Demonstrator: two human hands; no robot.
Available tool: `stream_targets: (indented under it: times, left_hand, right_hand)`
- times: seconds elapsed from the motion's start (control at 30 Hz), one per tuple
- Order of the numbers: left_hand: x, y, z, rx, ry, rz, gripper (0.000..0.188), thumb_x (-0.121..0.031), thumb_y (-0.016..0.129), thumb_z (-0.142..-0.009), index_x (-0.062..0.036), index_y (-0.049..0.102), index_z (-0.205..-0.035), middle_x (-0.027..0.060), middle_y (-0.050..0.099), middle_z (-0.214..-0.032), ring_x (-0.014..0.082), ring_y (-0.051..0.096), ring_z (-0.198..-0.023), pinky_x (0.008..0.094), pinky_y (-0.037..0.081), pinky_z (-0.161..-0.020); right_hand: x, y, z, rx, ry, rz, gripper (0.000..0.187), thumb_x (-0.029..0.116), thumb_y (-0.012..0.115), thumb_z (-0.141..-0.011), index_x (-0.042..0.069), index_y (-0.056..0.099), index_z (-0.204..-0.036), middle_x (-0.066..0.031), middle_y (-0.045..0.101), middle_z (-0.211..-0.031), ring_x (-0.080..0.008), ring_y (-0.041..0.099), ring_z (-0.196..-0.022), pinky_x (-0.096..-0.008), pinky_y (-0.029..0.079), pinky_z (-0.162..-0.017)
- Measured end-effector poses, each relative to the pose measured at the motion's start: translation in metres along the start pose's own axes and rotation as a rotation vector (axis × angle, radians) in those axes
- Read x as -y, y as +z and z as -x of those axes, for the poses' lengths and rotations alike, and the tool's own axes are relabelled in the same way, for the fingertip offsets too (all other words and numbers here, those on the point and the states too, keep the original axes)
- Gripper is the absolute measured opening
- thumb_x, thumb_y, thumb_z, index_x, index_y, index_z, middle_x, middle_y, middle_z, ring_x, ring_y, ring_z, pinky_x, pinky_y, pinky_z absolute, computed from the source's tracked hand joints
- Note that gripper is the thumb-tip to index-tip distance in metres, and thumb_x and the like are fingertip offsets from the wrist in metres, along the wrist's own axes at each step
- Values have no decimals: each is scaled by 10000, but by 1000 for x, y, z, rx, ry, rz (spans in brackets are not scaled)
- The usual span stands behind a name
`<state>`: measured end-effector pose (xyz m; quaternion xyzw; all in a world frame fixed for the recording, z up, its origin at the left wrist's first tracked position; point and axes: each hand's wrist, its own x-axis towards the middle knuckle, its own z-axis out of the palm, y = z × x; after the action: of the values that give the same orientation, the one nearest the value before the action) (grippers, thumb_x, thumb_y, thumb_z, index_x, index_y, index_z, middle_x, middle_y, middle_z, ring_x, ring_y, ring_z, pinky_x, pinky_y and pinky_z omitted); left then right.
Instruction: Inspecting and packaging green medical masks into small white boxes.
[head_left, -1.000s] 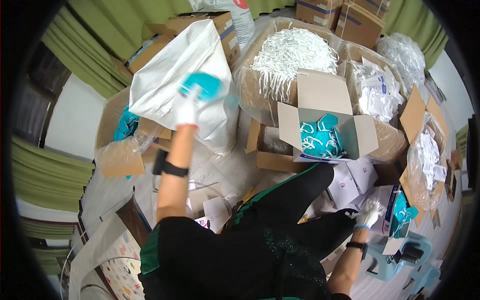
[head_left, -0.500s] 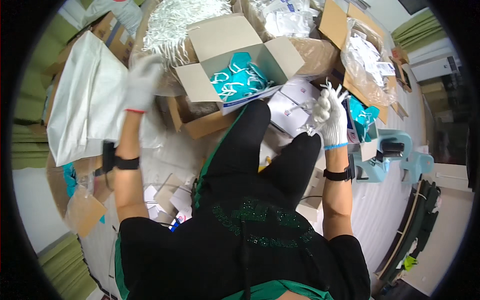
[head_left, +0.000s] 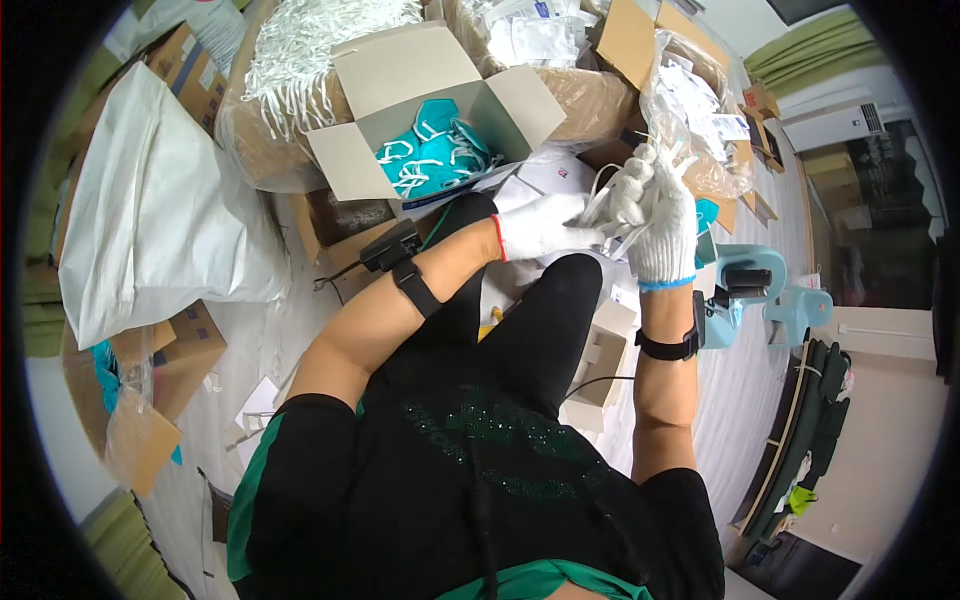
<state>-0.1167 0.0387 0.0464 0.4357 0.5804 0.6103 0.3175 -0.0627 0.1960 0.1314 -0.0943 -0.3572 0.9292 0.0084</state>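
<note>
My left hand (head_left: 545,226), in a white knit glove with a red cuff, reaches across my lap to my right hand. Its thumb and fingertips close on thin white straps (head_left: 606,212). My right hand (head_left: 662,215), gloved in white with a blue cuff, is curled around some of the same straps. Where the fingers meet, their ends are partly hidden. Beyond my left hand stands an open carton (head_left: 345,163) holding teal masks (head_left: 432,155) with white straps. Farther back, a large pile of loose white straps (head_left: 300,60) lies on a plastic-lined box.
A white sack (head_left: 165,210) fills the left side. Flat white boxes (head_left: 555,175) lie beyond my hands. A plastic-lined carton (head_left: 695,110) of white packets stands at far right, near a light-blue stool (head_left: 745,270). An opened carton (head_left: 600,365) rests beside my right leg.
My left hand has swung from beside the strap pile at the left over to my right hand, and it now grips straps there. My right hand stays near its place. The view has shifted slightly.
</note>
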Motion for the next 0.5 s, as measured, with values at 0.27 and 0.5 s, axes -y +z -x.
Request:
stream_targets:
  times: [0.27, 0.5]
  left_hand:
    - [-6, 6, 7, 76, -212, 368, 245, -232, 474, -971, -20, 595, -954, 5, 579, -745, 88, 536, -646, 246, 449, -581]
    - [-56, -9, 11, 398, -241, -365, 287, -245, 490, -941, -20, 646, -853, 90, 617, -682, 158, 565, -619, 301, 473, -618]
  right_hand:
    - [-20, -18, 4, -127, -554, 957, 143, 103, 505, -942, 8, 608, -919, -79, 686, -840, -108, 613, -707, -237, 490, -681]
    - [-12, -14, 50, 195, -203, 1582, 172, 143, 544, -926, -3, 635, -937, -45, 674, -812, -70, 581, -740, -228, 475, -669]
